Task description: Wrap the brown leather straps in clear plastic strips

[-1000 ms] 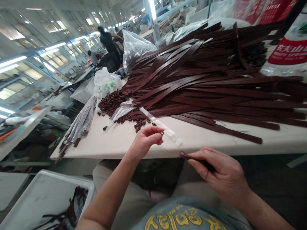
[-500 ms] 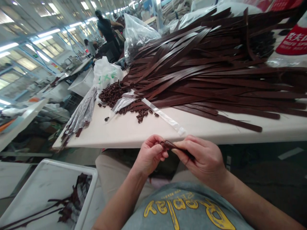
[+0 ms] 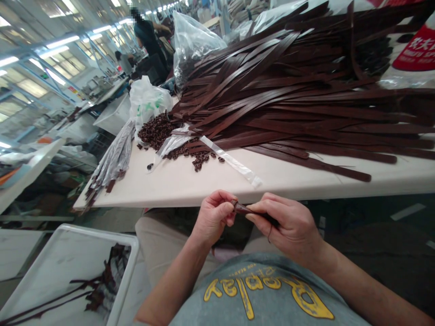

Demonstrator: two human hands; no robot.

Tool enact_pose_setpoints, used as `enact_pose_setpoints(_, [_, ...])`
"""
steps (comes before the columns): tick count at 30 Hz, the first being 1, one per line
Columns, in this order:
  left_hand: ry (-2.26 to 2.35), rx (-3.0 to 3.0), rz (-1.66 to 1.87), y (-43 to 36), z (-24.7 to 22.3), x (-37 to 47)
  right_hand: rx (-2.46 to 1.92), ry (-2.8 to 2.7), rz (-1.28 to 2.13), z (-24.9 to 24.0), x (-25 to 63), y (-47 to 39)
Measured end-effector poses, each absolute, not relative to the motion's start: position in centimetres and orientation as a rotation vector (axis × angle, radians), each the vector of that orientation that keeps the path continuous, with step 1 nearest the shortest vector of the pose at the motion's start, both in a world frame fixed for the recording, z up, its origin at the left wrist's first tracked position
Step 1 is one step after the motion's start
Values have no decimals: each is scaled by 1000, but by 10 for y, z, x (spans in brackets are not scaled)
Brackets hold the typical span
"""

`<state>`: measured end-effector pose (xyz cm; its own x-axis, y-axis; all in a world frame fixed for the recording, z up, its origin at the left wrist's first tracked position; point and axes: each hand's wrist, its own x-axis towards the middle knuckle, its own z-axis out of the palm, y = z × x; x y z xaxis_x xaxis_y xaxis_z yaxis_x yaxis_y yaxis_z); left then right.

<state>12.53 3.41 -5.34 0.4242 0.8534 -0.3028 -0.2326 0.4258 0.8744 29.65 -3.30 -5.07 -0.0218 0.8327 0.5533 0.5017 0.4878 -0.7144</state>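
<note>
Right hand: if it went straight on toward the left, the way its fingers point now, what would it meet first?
Most likely the left hand. The right hand pinches a brown strap end, whose tip already reaches the left fingers, so hardly any free way remains. Depth is hard to judge.

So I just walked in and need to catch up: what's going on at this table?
A seated person holds the end of a brown strap in the right hand, while the left hand pinches a small loop at its tip. On the table lie a big heap of straps and a pile of loops.
</note>
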Motion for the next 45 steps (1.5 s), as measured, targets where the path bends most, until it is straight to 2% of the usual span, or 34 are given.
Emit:
enact_pose_setpoints(14, [950,1092,729,24,-49,122,-1205,-1721,395,-66,294,-40])
enact_pose_setpoints(23, [823,903,755,17,-62,117,-1109,-1581,547,-70,284,-35])
enact_pose_setpoints(35, [872,1081,738,21,-59,88,-1297,-1981,328,-77,293,-44])
enact_pose_setpoints(45, [872,965,566,13,-59,94,-1167,-2036,464,-74,285,-45])
